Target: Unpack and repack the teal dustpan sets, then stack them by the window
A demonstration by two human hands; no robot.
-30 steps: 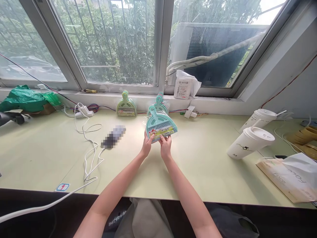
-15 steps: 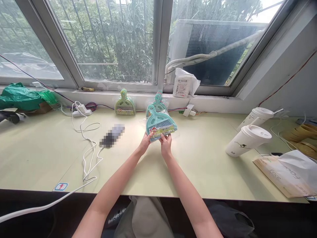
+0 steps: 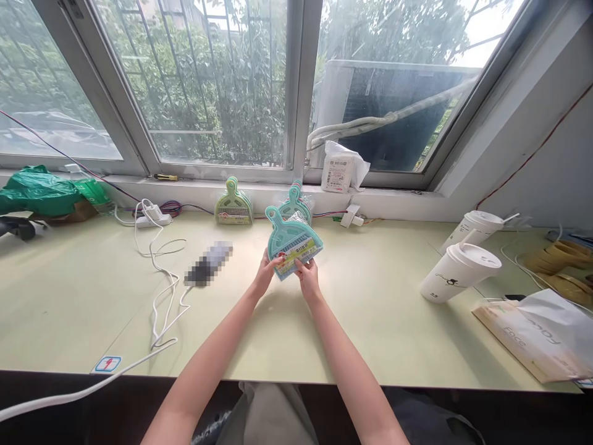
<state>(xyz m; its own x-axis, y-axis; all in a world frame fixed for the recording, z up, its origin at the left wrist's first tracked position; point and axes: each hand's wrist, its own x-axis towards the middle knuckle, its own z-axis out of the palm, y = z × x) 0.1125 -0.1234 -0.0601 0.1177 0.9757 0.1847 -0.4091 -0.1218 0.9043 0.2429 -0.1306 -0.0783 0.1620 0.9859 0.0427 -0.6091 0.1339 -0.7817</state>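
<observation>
A wrapped teal dustpan-and-brush set (image 3: 293,241) is held up over the table, its handle tilted to the upper left and a yellow label across its lower part. My left hand (image 3: 265,272) grips its lower left corner, and my right hand (image 3: 307,275) pinches its lower edge, thumb on the front. Behind it, more teal sets (image 3: 294,198) stand against the wall below the window, partly hidden by the held one. To their left, a group of green sets (image 3: 233,203) stands upright at the same wall.
White cables (image 3: 160,290) and a blurred-out object (image 3: 208,264) lie on the table (image 3: 370,321) at left. Two white cups (image 3: 458,269) and a tissue pack (image 3: 532,334) are at right. A green bag (image 3: 39,190) sits far left; a white package (image 3: 341,168) rests on the sill.
The held set has tilted further to the left and come slightly lower and left, both hands moving with it. The whole view has shifted slightly upward.
</observation>
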